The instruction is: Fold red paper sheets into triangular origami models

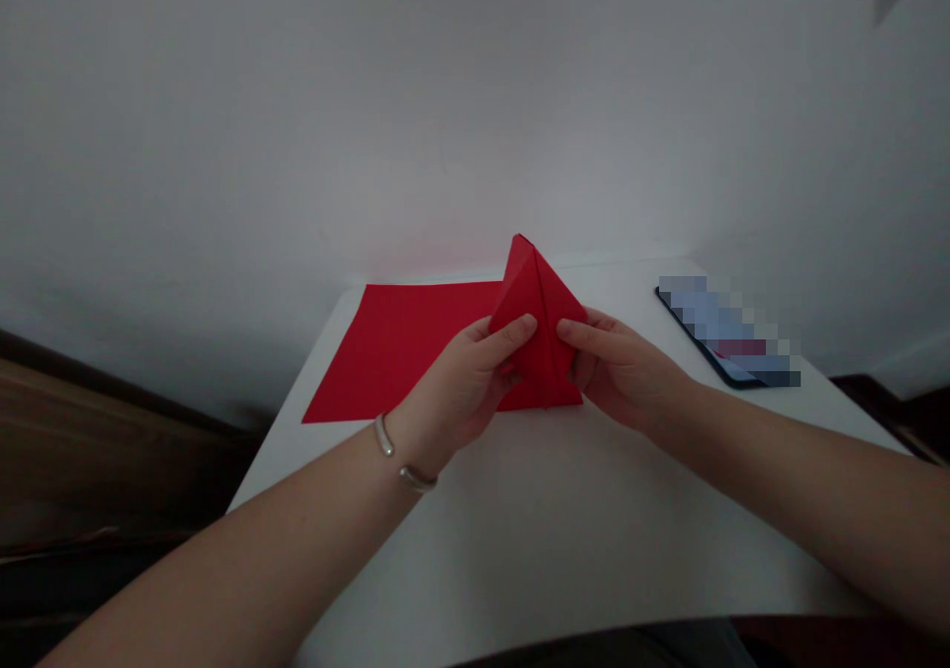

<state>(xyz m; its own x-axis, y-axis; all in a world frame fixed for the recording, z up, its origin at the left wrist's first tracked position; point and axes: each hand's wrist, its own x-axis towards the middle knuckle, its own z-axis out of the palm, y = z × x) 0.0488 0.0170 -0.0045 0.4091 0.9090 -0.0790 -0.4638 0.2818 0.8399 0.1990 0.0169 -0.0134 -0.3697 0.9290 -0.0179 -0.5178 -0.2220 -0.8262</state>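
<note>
A pale wall [445, 104] is rising behind a white table [520, 529], and we are looking down at the tabletop. Near its middle, we are holding up a folded red paper [528, 287], its narrow tip pointing upward and a dark crease running down its front. Our left hand [475, 376] is clamping the left side, thumb pressing on the front and fingers curling behind. Our right hand [623, 366] is pinching the opposite side likewise, its thumb resting near the crease. Behind the folded piece, a flat red sheet [405, 341] is lying on the table, showing mostly to the left. An open silver bracelet [384, 435] is circling our left wrist. Well to the right, a phone [712, 336] is lying on the tabletop, pixel blocks covering its screen.
</note>
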